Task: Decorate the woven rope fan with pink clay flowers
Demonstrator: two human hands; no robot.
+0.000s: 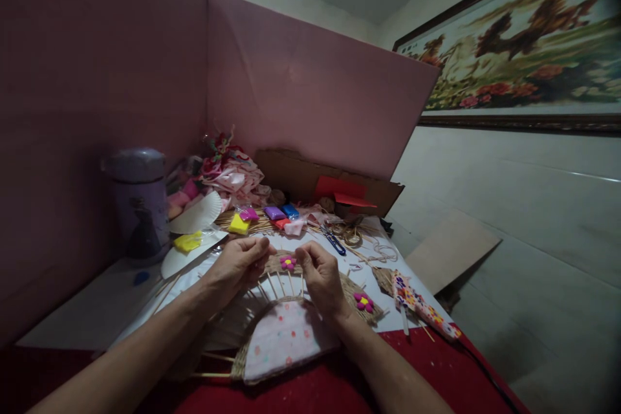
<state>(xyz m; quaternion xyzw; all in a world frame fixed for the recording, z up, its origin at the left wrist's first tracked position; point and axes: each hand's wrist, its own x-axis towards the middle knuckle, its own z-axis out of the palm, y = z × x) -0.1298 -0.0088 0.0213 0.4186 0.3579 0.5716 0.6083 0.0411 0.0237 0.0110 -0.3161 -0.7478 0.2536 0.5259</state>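
A half-round woven straw fan with wooden spokes and a pale dotted fabric centre lies in front of me. My left hand is closed in a pinch on the woven rim at its upper left. My right hand is also pinched, fingers curled over the rim just right of a pink clay flower with a yellow middle. A second pink flower sits on the rim at the right. What the right fingertips pinch is too small to make out.
Small clay packets, yellow, purple and blue, lie behind the fan. Blue-handled scissors, paper plates, a lilac flask, a cardboard box and a colourful stick toy stand around. A pink partition encloses the back.
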